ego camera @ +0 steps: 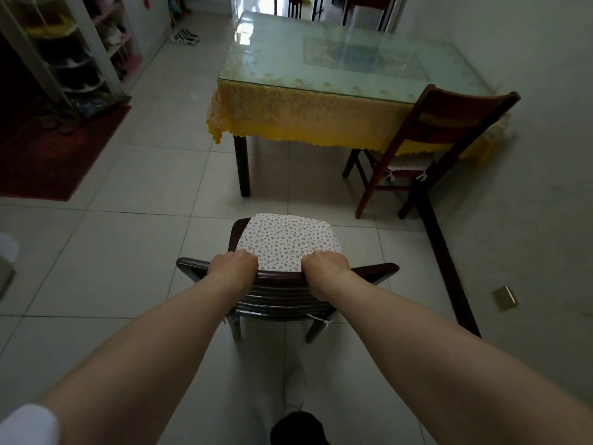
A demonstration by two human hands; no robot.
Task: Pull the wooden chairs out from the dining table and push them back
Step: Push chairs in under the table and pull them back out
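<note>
A wooden chair (285,277) with a patterned seat cushion (287,240) stands on the tiled floor (134,226), well clear of the near edge of the dining table (321,81). The left hand (232,268) and right hand (327,268) are both closed over its top rail. A second chair (433,146) sits tucked at the table's near right corner. The chair appears pulled out; pushing it back calls for a straight shove toward the yellow tablecloth (305,120).

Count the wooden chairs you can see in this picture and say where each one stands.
2 for certain: one chair pulled out onto the tiles, gripped by left hand and right hand; one chair tucked against the dining table. A dark slatted back beyond the table may be a third.
</note>
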